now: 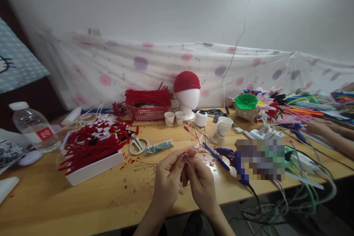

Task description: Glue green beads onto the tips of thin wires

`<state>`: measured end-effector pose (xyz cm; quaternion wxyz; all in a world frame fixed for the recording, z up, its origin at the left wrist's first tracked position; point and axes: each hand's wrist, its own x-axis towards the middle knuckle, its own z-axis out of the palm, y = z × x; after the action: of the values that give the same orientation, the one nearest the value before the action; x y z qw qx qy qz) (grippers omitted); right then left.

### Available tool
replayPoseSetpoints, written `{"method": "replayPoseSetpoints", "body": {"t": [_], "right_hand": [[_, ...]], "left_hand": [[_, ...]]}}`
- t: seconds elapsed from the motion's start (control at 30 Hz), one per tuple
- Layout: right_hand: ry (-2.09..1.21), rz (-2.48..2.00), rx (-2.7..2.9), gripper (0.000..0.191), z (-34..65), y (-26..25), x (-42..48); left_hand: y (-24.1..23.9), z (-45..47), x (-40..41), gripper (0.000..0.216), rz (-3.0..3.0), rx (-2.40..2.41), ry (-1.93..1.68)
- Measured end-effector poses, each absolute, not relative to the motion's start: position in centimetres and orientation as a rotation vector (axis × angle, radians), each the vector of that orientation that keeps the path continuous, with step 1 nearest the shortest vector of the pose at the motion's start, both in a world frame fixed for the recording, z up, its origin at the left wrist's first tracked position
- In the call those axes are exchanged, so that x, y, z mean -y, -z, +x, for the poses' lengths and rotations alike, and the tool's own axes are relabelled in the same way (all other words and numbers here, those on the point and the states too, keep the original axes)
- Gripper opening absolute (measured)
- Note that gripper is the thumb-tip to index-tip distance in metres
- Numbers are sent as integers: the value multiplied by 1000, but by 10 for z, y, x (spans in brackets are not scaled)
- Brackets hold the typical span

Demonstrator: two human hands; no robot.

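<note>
My left hand (167, 177) and my right hand (201, 180) meet above the front of the table, fingertips pinched together. Whatever they hold is too small or hidden to make out. Just beyond them lie a bag of green beads (159, 147) and scissors with white handles (139, 145). To the right of my hands is a blue pen (215, 156), with a blue glue gun (238, 164) beside it. A white foam head (188, 101) wearing a red cap (187, 81) stands upright further back.
A white box (95, 168) heaped with red fuzzy stems is at left, near a water bottle (34, 127). A red basket (151, 112) and paper cups (169, 118) stand behind. Tangled cables (276, 210) hang at right. Another person's hand (318, 128) works at far right.
</note>
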<state>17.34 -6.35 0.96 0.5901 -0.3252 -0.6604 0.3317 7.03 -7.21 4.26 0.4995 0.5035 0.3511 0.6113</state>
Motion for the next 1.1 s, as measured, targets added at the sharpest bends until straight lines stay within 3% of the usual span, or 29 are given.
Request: {"method": "replayPoseSetpoints", "body": {"t": [0.5,0.8,1.1], "right_hand": [[-822,-803,1501,23,174,-10,63],[-1379,-692,1110,47,169,3,46],[-1674,-639,963,44,166,-1,47]], "left_hand": [[-42,72,68,28,1089,-736,-1500],[-74,51,35,4,475,-459,-1678],[-89,37,24,40,278,-473,-1625]]}}
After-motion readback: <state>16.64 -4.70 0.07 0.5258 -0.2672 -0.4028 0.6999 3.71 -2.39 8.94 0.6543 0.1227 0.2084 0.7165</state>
